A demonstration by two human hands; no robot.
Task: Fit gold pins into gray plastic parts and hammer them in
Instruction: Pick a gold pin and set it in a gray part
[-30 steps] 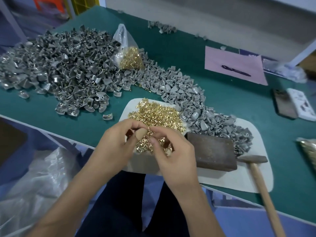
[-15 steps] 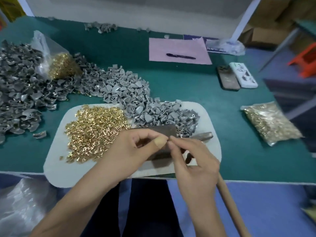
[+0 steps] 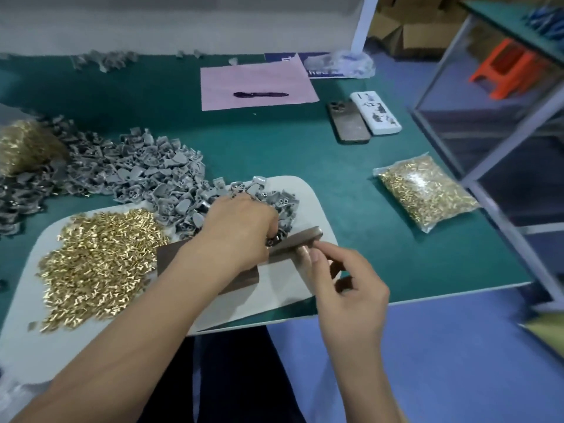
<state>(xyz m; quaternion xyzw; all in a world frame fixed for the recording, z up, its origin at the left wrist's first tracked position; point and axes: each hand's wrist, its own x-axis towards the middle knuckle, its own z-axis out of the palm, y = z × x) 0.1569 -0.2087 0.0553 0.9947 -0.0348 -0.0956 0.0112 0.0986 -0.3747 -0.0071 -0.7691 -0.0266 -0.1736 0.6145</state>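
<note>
gold pins (image 3: 100, 257): shiny metal | gray parts (image 3: 158, 175): matt plastic | table (image 3: 274, 154): matt green

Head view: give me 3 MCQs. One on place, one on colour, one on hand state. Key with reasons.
1. The black pen lies on:
A. pink sheet
B. white mat
C. phone

2. The table top is:
A. red
B. green
C. yellow

3. The left hand:
A. lies flat and open on the mat
B. holds the pen
C. holds a gray part at the metal block

Key:
1 A: the pen rests on the pink sheet.
2 B: bare table shows teal green.
3 C: its fingers curl round a gray part at the metal block.
</note>
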